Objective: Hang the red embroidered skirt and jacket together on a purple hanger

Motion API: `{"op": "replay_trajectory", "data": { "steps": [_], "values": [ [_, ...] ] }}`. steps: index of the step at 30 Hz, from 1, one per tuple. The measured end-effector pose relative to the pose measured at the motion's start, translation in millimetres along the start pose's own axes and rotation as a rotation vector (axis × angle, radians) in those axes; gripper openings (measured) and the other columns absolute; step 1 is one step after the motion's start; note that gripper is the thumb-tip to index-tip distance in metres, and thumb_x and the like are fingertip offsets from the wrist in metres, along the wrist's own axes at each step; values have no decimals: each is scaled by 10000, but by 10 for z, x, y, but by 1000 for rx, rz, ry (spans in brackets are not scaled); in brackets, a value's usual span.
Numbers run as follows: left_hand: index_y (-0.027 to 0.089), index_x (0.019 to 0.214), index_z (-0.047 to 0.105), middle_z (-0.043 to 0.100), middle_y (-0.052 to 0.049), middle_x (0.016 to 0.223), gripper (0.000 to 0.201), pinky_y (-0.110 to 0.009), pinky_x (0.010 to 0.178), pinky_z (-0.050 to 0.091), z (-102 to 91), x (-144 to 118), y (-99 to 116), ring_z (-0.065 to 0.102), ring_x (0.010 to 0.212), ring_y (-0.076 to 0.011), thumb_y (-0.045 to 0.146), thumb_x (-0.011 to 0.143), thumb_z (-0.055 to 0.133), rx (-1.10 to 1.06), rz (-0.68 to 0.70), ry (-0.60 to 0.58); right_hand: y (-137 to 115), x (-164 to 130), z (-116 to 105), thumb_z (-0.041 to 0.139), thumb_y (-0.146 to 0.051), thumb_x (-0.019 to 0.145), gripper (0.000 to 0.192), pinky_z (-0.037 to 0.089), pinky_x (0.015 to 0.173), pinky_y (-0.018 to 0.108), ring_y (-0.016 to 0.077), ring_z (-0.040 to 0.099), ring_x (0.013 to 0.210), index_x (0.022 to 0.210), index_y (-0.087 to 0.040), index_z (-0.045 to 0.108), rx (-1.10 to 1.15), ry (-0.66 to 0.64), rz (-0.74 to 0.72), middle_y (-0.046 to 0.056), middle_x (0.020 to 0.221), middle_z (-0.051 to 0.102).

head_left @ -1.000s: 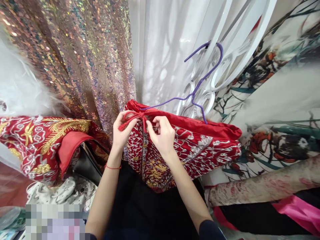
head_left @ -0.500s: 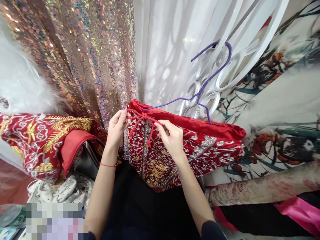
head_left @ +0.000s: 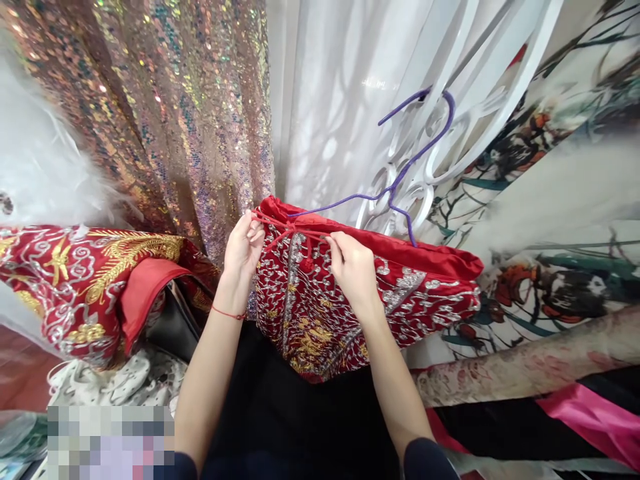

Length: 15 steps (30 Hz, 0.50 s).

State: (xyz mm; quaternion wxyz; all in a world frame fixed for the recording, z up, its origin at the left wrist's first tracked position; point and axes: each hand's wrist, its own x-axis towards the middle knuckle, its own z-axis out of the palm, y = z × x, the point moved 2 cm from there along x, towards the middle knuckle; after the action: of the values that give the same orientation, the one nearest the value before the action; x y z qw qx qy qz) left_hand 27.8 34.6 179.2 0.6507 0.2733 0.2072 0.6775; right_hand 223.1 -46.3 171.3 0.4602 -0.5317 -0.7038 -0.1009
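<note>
**Both hands pinched on the red ties of the embroidered garment**

The red embroidered garment [head_left: 360,293] hung folded over a purple hanger [head_left: 400,180], and everything else is placed from it. At its upper left corner, the left hand [head_left: 243,248] was closed in a narrow pinch, thumb and fingertips pressed together on one end of the thin red cord [head_left: 286,230] that ran along the garment's top edge. The right hand [head_left: 353,267] lay against the garment's front, just right of the cord's knot, its thumb and forefinger likewise pinched shut on the other end of the cord, the remaining fingers curled loosely over the silver and gold embroidery. The cord was drawn taut between the two hands, with a short tasselled end [head_left: 306,261] dangling between them against the cloth.

The hanger's hook rose above the garment and caught on a white scrolled rail [head_left: 470,113]. Left of the garment hung a sequinned fabric [head_left: 165,113], and lower left lay a second red embroidered piece [head_left: 85,280]. Right of the garment was a pale floral-printed cloth [head_left: 560,253]. Behind the garment hung a sheer white curtain [head_left: 330,100]. Below it was black fabric [head_left: 295,420].
</note>
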Motion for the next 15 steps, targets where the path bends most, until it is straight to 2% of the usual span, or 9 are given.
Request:
{"op": "replay_trajectory", "data": {
  "steps": [4, 7, 10, 13, 15],
  "values": [
    [171, 611, 435, 325, 88, 502, 397, -67, 358, 270, -53, 55, -13, 259, 386, 2, 170, 976, 592, -21, -55, 25, 23, -28, 26, 364, -348, 1056, 387, 460, 657, 273, 166, 623, 686, 845, -188, 646, -66, 70, -11, 64, 785, 678],
    [173, 624, 474, 375, 83, 508, 363, -86, 368, 283, -97, 83, -37, 287, 393, -2, 202, 939, 653, 26, 32, 55, -4, -62, 8, 348, -351, 1062, 389, 441, 616, 258, 157, 635, 693, 877, -189, 650, -71, 91, -17, 64, 804, 692],
    [171, 703, 595, 517, 50, 566, 293, -113, 443, 376, -146, 41, -75, 438, 459, -18, 367, 886, 713, 165, 121, 41, -56, -105, -11, 376, -369, 1057, 358, 401, 562, 246, 135, 625, 640, 927, -180, 652, -67, 10, -12, 51, 815, 708],
    [177, 806, 688, 676, -28, 725, 473, -195, 590, 505, -170, -78, -153, 622, 640, -96, 649, 814, 670, 355, 82, -32, -106, -131, 8, 518, -501, 991, 364, 388, 533, 237, 117, 605, 576, 1066, -167, 644, -27, -76, 14, 35, 848, 728],
    [185, 841, 713, 727, -48, 840, 494, -263, 727, 551, -148, -165, -202, 677, 773, -149, 662, 719, 750, 472, 119, -105, -135, -120, 45, 580, -542, 946, 428, 403, 542, 235, 120, 611, 574, 1140, -165, 630, 8, -106, 31, 28, 853, 732]
  ]
}}
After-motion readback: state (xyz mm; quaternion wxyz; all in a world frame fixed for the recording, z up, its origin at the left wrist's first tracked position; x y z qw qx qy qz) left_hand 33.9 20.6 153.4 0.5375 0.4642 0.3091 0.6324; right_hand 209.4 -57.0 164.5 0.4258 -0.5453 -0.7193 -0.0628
